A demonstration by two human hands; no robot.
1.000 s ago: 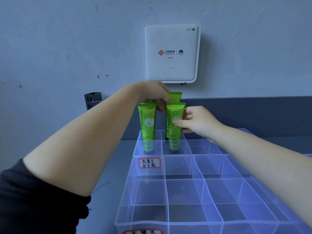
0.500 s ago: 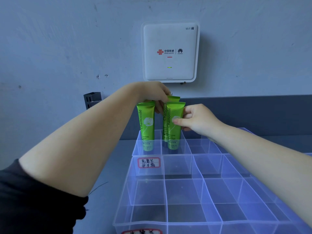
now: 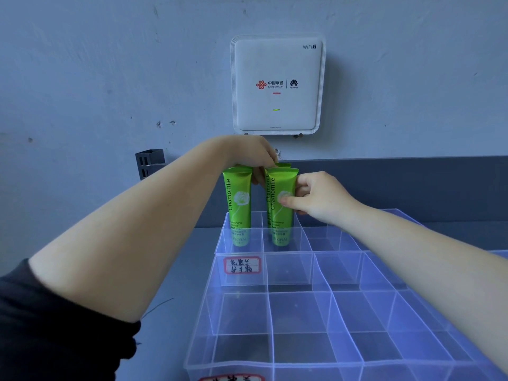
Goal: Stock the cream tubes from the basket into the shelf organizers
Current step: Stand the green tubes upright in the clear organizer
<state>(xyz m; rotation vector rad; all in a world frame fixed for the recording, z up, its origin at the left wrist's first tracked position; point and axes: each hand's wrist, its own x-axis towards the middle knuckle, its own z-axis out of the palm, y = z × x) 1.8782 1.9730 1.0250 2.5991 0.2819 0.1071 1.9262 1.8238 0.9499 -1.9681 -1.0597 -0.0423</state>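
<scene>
Three green Chamomile cream tubes stand upright in the back-left cells of the far clear organizer (image 3: 330, 240). One tube (image 3: 237, 204) stands alone in the left cell. In the cell to its right, a front tube (image 3: 281, 182) hides most of a rear tube (image 3: 284, 165). My left hand (image 3: 251, 155) reaches over the tops, its fingers curled down round the rear tube's top edge. My right hand (image 3: 319, 196) pinches the front tube at mid height from the right. The basket is out of view.
A second clear organizer (image 3: 302, 312) with several bare cells lies nearer me; a red-framed handwritten label (image 3: 242, 265) is on its back-left cell. A white Wi-Fi box (image 3: 277, 83) hangs on the wall, and a black bracket (image 3: 149, 163) sits at left.
The rear tube has sunk lower behind the front tube, so only its top edge shows. Both hands have stayed almost where they were.
</scene>
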